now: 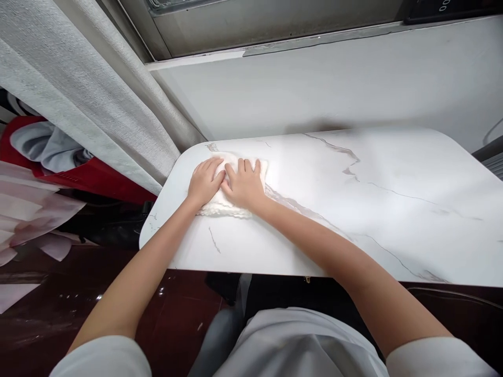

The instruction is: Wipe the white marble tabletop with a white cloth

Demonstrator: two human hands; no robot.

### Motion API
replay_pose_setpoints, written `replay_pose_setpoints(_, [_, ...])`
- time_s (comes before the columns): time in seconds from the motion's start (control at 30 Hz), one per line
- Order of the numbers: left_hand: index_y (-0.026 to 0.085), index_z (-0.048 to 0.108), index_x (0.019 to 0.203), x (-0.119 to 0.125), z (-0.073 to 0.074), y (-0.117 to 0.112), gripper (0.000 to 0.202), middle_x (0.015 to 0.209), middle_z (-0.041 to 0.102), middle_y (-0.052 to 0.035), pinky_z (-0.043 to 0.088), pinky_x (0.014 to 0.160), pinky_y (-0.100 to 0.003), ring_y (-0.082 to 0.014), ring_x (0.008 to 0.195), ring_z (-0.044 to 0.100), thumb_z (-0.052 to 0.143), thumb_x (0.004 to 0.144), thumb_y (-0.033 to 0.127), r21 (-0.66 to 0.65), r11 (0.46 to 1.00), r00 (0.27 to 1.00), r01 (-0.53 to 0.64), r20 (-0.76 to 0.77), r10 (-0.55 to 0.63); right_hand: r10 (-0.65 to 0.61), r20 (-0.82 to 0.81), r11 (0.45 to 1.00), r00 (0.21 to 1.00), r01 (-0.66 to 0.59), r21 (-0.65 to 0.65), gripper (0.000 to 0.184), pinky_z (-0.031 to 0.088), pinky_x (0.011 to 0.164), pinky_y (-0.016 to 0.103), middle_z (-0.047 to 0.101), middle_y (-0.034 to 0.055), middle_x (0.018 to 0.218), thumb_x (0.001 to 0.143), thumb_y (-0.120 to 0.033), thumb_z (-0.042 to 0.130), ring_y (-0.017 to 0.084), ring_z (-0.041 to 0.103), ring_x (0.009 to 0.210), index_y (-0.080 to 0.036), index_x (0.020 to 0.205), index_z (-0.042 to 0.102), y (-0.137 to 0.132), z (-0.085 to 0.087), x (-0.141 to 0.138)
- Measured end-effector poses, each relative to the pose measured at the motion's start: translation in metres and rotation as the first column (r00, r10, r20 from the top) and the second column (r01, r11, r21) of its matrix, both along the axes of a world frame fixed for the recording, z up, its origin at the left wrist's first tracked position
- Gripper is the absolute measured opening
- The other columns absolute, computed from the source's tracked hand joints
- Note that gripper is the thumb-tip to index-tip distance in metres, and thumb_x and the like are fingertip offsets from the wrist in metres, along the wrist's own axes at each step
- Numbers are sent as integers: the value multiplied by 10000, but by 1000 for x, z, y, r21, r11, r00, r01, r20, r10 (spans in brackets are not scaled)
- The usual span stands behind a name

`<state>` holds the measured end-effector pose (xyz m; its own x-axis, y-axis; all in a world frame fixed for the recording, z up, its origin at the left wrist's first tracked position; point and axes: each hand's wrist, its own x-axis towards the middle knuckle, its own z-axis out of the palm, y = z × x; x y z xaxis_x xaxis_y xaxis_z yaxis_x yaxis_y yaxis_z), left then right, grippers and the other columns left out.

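A white cloth (226,209) lies folded on the left part of a white marble-patterned table (314,193). My left hand (204,180) rests flat on the cloth's left side, its fingers stretched out. Just beside it, my right hand (245,183) presses on the cloth's right side with fingers spread. The two thumbs nearly meet over the middle of the cloth. Both palms face down and cover much of it; a fluffy lower edge and the top right corner show.
A grey curtain (90,84) hangs close to the table's rounded left end. Behind the table rises a white wall (334,84) under a metal frame (275,26). A red bag (74,175) holding grey fabric stands at the left. A dark object (444,10) sits at the top right.
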<state>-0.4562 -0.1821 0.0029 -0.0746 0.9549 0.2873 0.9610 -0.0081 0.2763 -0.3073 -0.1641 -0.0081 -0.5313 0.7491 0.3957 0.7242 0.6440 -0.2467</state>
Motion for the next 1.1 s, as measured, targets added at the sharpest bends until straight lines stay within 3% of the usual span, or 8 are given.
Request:
replay_pose_setpoints(0.3, [174, 542, 1331, 20, 4, -85, 506, 1451, 531, -107, 284, 1190, -460, -260, 1394, 421, 304, 946, 402, -22, 999, 999, -48, -8, 48, 111, 10, 993, 994, -111, 37, 453, 242, 1073, 644, 536, 253, 1307, 964, -352, 348, 400, 460, 1232, -111, 1302, 531, -69, 2, 21])
replay_pose_setpoints(0.53, [253, 480, 1387, 31, 3, -130, 487, 1474, 508, -81, 292, 1187, -506, -265, 1416, 402, 281, 969, 407, -41, 996, 997, -76, -24, 75, 179, 0, 984, 984, -179, 16, 501, 239, 1085, 672, 508, 284, 1371, 967, -365, 336, 420, 437, 1286, -86, 1347, 504, -105, 6, 34])
replay_pose_setpoints(0.8, [287, 415, 1445, 58, 1, -155, 492, 1495, 482, -82, 281, 1194, -528, -268, 1426, 388, 263, 989, 392, -32, 994, 994, -100, -48, 98, 217, -27, 976, 976, -217, 2, 527, 251, 1087, 676, 499, 298, 1383, 946, -365, 377, 431, 431, 1305, -76, 1367, 508, -123, 6, 59])
replay_pose_setpoints(1.1, [251, 429, 1454, 118, 1, -146, 512, 1495, 478, -111, 263, 1199, -557, -286, 1446, 353, 251, 987, 363, -38, 999, 999, -24, -31, 23, 181, 36, 983, 983, -180, -25, 534, 264, 1098, 641, 500, 245, 1406, 938, -408, 392, 401, 422, 1319, -163, 1390, 537, -116, 8, 121])
